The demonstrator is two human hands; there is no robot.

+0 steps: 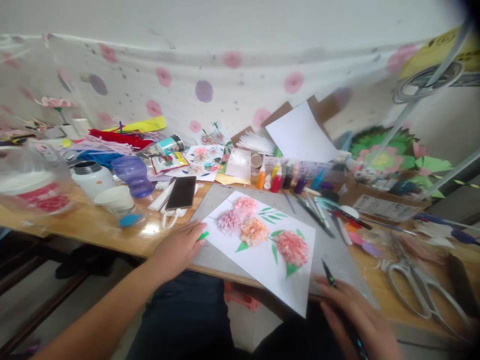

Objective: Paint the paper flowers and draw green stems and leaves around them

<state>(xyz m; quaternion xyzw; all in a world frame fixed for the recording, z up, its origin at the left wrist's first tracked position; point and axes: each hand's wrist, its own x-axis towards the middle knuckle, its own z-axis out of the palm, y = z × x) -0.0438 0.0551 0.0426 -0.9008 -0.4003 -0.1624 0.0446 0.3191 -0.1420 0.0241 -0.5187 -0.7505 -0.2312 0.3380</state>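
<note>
While we look down from a head-worn camera, our left hand (179, 248) lies flat on a grey cutting mat (337, 252) that covers part of a cluttered wooden surface (93, 225). Its fingers (195, 231) are held loosely together, and a small green item (203, 235), too small to identify, sits at their tips, touching the left corner of a white sheet of paper (268, 262). This sheet lies just beside those fingers, to their right, turned like a diamond. It shows four fluffy flowers (255, 231) in pink, purple, peach and red, with green leaves.

Our right hand (356, 317) rests at the near edge of the mat, right of the sheet's lower corner. Its fingers are closed around a dark pen (330, 275) with a green tip, which points up and away from us, just beside the sheet's right edge. This hand is blurred, so we cannot tell the exact grip.

Beyond the left fingers lies a black phone (182, 192), and further left stand a white paper cup (114, 200), a purple bottle (133, 175) and a white jar (92, 177). Beyond the sheet stands a row of small paint bottles (275, 180). Markers (318, 212) are scattered above the right fingers. Large metal scissors (416, 282) lie well to their right. A spotted cloth (206, 90) hangs behind everything.
</note>
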